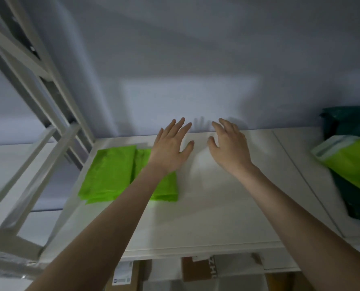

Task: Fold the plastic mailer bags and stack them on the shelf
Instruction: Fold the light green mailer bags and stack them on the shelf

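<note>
A stack of folded bright green mailer bags [107, 175] lies on the white shelf top [217, 206], left of centre. My left hand [170, 145] hovers with straight, spread fingers just past the stack's far right corner, holding nothing. My right hand [230, 143] is beside it to the right, fingers relaxed and spread over the bare shelf top near the wall, also holding nothing. At the right edge lies a pile of unfolded bags, a green one [351, 162] on top of dark teal ones [351, 120].
A white metal rack frame [38, 114] rises at the left. The grey wall [185, 70] stands right behind the shelf top. Cardboard boxes [198, 268] sit on the level below the front edge.
</note>
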